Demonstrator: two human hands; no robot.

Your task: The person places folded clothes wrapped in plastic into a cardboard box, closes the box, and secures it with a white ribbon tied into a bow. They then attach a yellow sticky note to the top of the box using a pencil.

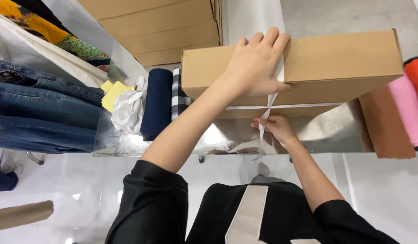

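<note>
A flat brown cardboard box point(335, 63) lies on a shiny metal table point(227, 138). A white ribbon point(304, 106) runs along its near side and crosses over its top. My left hand point(256, 63) lies flat on the box top, fingers spread over the ribbon. My right hand point(274, 126) is at the box's near edge, pinching the ribbon's loose end where the strands cross.
Folded jeans point(37, 108) lie at the left, with yellow notes point(112, 92), crumpled white material point(127, 110), and rolled navy point(157, 104) and checked point(177, 95) cloth beside the box. Stacked cardboard boxes point(159, 27) stand behind. Pink, orange and brown fabrics point(399, 113) lie at the right.
</note>
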